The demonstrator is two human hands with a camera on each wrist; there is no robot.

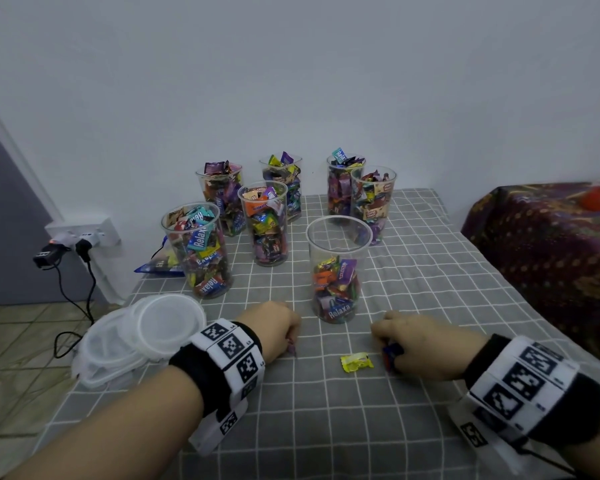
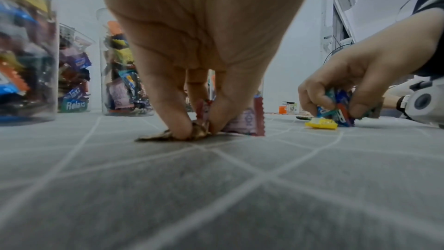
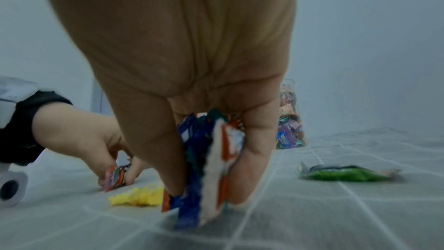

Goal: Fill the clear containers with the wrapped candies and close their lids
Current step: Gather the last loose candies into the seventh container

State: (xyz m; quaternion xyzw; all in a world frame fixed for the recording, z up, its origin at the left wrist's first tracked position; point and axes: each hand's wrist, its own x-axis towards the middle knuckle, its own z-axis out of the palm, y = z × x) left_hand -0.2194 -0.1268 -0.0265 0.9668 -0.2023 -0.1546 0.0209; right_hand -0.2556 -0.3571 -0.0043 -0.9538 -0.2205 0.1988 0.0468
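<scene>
On the checked cloth, biggest thing first:

Table [image 1: 413, 393]: grey gridded cloth, serving as the work surface so loose sweets can be swept together.

Full cups [image 1: 201, 251]: six clear cups at the back, heaped to the rim, set away from the hands, probably to keep the front free for filling.

Lids [image 1: 142, 337]: a stack at the left edge, none fitted yet; likely kept within reach of the left hand for closing.

Near cup [image 1: 336, 271]: about half full, standing between the two hands, so either can drop into it.

Right hand [image 1: 426, 344]: down on the cloth, fingers curled round a bunch of blue and orange candies [image 3: 206, 168], gathering several at once.

Left hand [image 1: 274, 329]: fingertips pinching wrappers [image 2: 242, 123] against the cloth.

Yellow candy [image 1: 356, 362]: loose, lying just beside the right hand.

Green candy [image 3: 346, 173]: loose, right of the right hand, seen only from the right wrist.
</scene>
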